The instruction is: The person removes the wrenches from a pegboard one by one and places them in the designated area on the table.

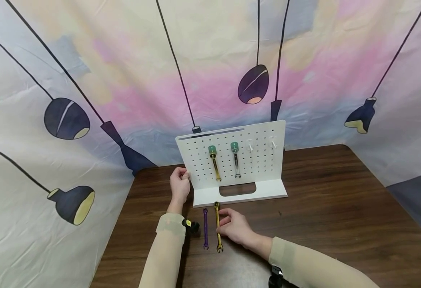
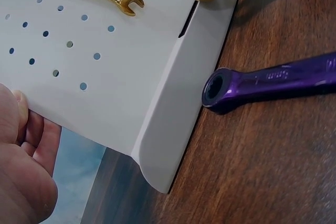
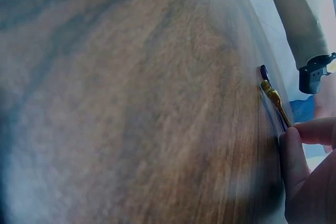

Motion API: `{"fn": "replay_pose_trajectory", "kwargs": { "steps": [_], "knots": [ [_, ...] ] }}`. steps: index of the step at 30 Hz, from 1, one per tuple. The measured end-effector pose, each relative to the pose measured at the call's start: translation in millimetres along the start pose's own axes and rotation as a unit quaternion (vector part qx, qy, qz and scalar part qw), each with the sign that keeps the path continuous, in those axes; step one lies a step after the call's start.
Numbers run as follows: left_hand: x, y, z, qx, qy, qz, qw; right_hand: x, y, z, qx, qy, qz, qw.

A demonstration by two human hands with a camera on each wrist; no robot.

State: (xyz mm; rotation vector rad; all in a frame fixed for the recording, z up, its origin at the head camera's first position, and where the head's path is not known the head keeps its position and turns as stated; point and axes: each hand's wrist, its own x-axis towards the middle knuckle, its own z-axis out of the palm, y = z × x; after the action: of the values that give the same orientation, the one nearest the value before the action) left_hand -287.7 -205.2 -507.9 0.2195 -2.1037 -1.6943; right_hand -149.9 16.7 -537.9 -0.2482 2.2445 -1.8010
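Note:
My left hand (image 1: 180,185) holds the left side edge of a white pegboard (image 1: 196,164), its fingers behind the panel in the left wrist view. A gold combination wrench (image 1: 218,228) is pinched between the thumb and fingers of my right hand (image 1: 235,228), just in front of the pegboard's base. To its left lies a purple combination wrench (image 1: 205,230) on the table, ring end toward the board. On the pegboard hang another gold wrench (image 1: 215,166) and a silver wrench (image 1: 236,162), each with its upper end at a green holder.
Two white hooks, a left one (image 1: 250,146) and a right one (image 1: 273,143), sit on the board beside the silver wrench. The brown wooden table (image 1: 325,216) extends to both sides. Behind it hangs a cloth (image 1: 210,72) printed with lamps.

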Motion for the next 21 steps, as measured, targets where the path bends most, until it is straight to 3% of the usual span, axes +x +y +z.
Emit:
{"fn": "replay_pose_trajectory", "kwargs": {
  "steps": [21],
  "knots": [
    [2.2,0.6,-1.2,0.019,-0.006,0.001,0.9998,-0.8,-3.6,0.1,0.019,-0.005,0.029,0.999]
  ]
}}
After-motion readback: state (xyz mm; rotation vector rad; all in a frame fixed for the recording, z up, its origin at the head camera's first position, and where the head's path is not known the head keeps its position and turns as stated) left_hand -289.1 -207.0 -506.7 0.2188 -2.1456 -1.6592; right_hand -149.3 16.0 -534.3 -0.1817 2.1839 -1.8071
